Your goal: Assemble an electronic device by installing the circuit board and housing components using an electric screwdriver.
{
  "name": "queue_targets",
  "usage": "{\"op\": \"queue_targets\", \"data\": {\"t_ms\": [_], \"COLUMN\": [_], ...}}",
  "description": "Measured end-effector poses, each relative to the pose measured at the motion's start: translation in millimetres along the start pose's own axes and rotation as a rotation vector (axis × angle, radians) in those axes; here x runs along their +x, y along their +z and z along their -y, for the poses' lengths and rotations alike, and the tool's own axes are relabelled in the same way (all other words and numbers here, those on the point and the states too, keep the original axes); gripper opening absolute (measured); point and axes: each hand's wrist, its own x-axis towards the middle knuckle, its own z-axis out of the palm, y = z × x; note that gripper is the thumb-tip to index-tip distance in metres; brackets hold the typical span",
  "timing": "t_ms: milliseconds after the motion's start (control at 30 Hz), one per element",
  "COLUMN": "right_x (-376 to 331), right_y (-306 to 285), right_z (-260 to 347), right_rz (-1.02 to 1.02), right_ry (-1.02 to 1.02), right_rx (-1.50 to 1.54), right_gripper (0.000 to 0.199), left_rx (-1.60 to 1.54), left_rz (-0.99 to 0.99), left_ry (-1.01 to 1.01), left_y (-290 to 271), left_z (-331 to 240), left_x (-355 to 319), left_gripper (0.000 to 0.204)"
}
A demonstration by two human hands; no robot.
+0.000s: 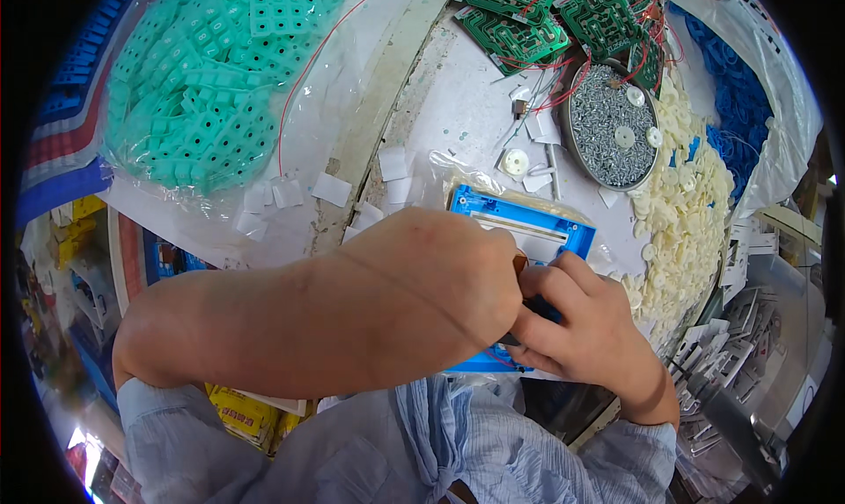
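Note:
A blue plastic casing [576, 238] with a pale strip across its far part lies before me, partly covered by both my hands. My left hand [471, 271] reaches over it from the left, its back turned up. The fingers of that hand are hidden behind the wrist and knuckles. My right hand [581, 323] meets it from the right, fingers curled and thumb pressed in. What the right fingers grip is hidden between the hands. A small brown piece [520, 262] shows just beyond the fingers, and a thin red wire [500, 356] runs over the casing's near part.
A bag of turquoise rubber keypads [211, 90] is at the far left. Green circuit boards [519, 37] with red wires lie at the back. A round dish of screws [607, 125] stands beside a heap of cream discs [682, 240]. Blue parts [739, 90] fill a bag at the right.

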Motion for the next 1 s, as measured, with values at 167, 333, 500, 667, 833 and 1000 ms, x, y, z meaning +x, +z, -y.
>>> {"op": "queue_targets", "data": {"t_ms": [167, 333, 500, 667, 833, 1000], "right_x": [2, 2, 4, 3, 3, 5], "right_y": [-4, -4, -7, -8, -8, -8], "right_z": [2, 3, 4, 3, 3, 2], "right_rz": [0.02, 0.03, 0.063, 0.078, 0.067, 0.075], "right_ry": [0.012, 0.023, 0.023, 0.023, 0.012, 0.005], "right_rx": [-0.027, -0.028, -0.028, -0.017, -0.012, 0.016], "right_gripper": [0.041, 0.042, 0.045, 0.048, 0.05, 0.051], "left_rx": [-0.132, -0.262, -0.228, -0.303, -0.178, -0.157], "left_rz": [-0.191, -0.223, -0.194, -0.155, -0.085, -0.278], "left_ry": [-0.127, -0.202, -0.122, -0.201, -0.031, 0.13], "left_y": [20, 29, 27, 18, 16, 25], "left_z": [-10, -12, -1, 11, 16, 21], "left_x": [-12, -15, -13, 4, 12, 11], "left_gripper": [0.011, 0.006, 0.009, 0.01, 0.008, 0.012]}}
